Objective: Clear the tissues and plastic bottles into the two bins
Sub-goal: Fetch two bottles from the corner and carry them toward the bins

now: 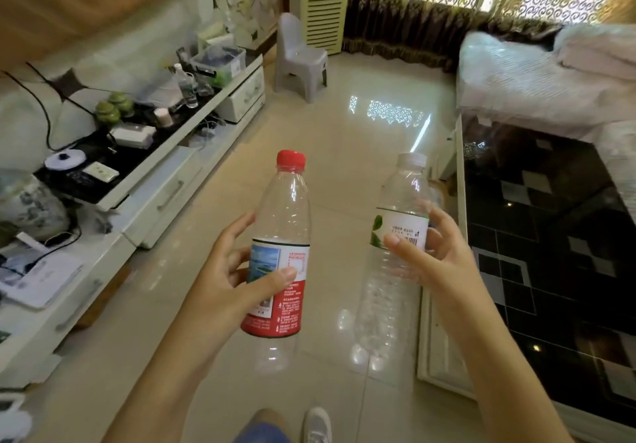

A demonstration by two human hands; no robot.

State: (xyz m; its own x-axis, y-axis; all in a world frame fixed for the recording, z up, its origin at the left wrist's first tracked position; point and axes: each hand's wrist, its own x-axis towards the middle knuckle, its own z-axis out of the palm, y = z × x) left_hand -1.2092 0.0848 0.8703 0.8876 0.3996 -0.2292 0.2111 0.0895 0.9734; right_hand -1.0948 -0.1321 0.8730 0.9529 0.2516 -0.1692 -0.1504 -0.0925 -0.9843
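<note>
My left hand grips an empty clear bottle with a red cap and a red label, held upright over the tiled floor. My right hand grips a second empty clear bottle with a white cap and a white-and-green label, also upright. The two bottles are side by side, a hand's width apart. No bin and no tissue shows in this view.
A long white TV cabinet with cluttered top runs along the left. A black glossy coffee table stands at the right, a covered sofa behind it. A grey plastic chair stands ahead. Another bottle stands on the cabinet.
</note>
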